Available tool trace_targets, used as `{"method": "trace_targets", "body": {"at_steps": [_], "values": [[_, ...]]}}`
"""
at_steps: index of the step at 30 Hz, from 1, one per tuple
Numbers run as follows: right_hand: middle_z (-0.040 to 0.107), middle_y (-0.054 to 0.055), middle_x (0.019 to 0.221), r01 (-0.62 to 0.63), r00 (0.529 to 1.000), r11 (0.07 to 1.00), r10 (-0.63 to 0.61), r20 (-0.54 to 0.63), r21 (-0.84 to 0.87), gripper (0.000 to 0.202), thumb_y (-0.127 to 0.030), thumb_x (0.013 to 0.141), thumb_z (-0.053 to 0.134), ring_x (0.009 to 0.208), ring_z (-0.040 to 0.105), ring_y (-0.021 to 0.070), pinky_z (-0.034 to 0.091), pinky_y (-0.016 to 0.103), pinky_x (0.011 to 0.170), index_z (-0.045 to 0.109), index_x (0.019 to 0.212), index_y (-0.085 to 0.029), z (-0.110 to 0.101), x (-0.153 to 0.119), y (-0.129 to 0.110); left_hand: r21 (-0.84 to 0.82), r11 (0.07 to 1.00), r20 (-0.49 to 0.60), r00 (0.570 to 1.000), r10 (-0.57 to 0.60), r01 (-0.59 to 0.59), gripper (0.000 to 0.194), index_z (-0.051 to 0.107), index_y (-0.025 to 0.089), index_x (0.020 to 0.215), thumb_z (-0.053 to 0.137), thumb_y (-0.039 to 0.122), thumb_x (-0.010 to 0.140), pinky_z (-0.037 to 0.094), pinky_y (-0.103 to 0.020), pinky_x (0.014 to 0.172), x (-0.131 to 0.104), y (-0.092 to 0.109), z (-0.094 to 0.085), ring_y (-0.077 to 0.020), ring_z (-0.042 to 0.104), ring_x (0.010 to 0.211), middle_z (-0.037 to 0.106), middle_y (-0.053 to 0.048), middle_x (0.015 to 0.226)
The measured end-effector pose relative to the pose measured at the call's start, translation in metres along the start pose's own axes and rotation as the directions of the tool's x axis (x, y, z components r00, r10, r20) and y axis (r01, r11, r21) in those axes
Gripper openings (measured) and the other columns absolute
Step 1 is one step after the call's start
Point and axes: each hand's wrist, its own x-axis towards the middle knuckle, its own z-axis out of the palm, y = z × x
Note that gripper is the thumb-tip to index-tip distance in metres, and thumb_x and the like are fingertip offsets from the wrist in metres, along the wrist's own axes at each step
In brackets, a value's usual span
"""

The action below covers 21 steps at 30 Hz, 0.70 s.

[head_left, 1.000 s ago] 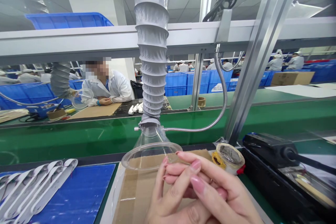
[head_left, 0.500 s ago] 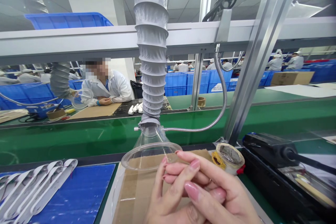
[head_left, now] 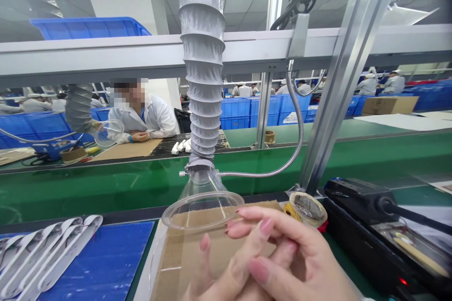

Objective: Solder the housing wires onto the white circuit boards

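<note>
My left hand and right hand touch over the cardboard, fingers loosely spread and laced together. The clear hood hangs just beyond my fingertips. To its right sits a roll, grey inside its ring, near the black box. On my left, white strips lie on the blue mat. Across the bench, blue bins stand stacked; a carton sits right of them. I can't see into the shelf bin overhead.
</note>
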Motion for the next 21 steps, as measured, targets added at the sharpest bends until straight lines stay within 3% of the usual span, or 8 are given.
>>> {"method": "trace_targets", "body": {"at_steps": [4,8,11,15,17,21], "values": [[0.075,0.003,0.112,0.216,0.972,0.960,-0.229,-0.057,-0.176,0.029,-0.038,0.073,0.084,0.110,0.069,0.0247,0.056,0.038,0.100,0.075,0.100,-0.032,-0.006,0.006,0.007,0.185,0.981,0.010,0.999,0.052,-0.053,0.038,0.061,0.039,0.129,0.041,0.041,0.096,0.006,-0.064,0.125,0.004,-0.001,0.000,-0.0237,0.022,0.153,0.046,0.012,0.150],[0.076,0.002,0.109,0.421,0.886,0.859,-0.458,-0.071,-0.290,0.031,-0.033,0.068,0.089,0.120,0.064,0.0269,0.054,0.040,0.104,0.075,0.096,-0.031,-0.005,0.010,0.006,0.210,0.976,0.034,0.999,0.043,-0.049,0.033,0.068,0.036,0.119,0.047,0.039,0.094,0.005,-0.061,0.125,0.004,-0.001,0.001,-0.0239,0.018,0.154,0.051,0.010,0.146],[0.074,0.004,0.114,0.393,0.889,0.815,-0.455,-0.052,-0.427,0.039,-0.033,0.065,0.090,0.130,0.056,0.0313,0.051,0.046,0.108,0.075,0.101,-0.031,-0.004,0.007,0.007,0.188,0.981,0.077,0.997,0.027,-0.041,0.028,0.072,0.031,0.111,0.053,0.036,0.092,0.005,-0.062,0.125,0.000,0.001,0.002,-0.0234,0.019,0.153,0.054,0.006,0.145],[0.074,0.004,0.114,0.250,0.930,0.820,-0.352,-0.109,-0.516,0.033,-0.037,0.069,0.085,0.118,0.065,0.0308,0.052,0.048,0.106,0.074,0.099,-0.029,-0.002,0.001,0.013,0.174,0.984,0.093,0.995,0.026,-0.042,0.026,0.075,0.026,0.104,0.054,0.036,0.092,0.006,-0.062,0.125,-0.003,0.006,0.003,-0.0247,0.020,0.153,0.060,0.002,0.140],[0.077,0.001,0.102,0.212,0.936,0.830,-0.324,-0.138,-0.517,0.027,-0.033,0.071,0.083,0.107,0.071,0.0264,0.056,0.041,0.102,0.073,0.095,-0.030,0.000,0.000,0.015,0.138,0.989,0.104,0.994,0.037,-0.052,0.023,0.076,0.025,0.100,0.058,0.035,0.090,0.006,-0.062,0.125,-0.003,0.007,0.002,-0.0262,0.020,0.153,0.066,0.000,0.131],[0.076,-0.007,0.080,0.223,0.932,0.889,-0.315,-0.181,-0.400,0.017,-0.022,0.071,0.079,0.084,0.075,0.0144,0.060,0.015,0.073,0.071,0.084,-0.030,0.008,0.000,0.009,0.046,0.998,0.127,0.991,0.035,-0.041,0.022,0.076,0.022,0.094,0.063,0.038,0.089,0.001,-0.060,0.127,-0.002,0.007,-0.001,-0.0270,0.012,0.155,0.072,-0.004,0.121]]}}
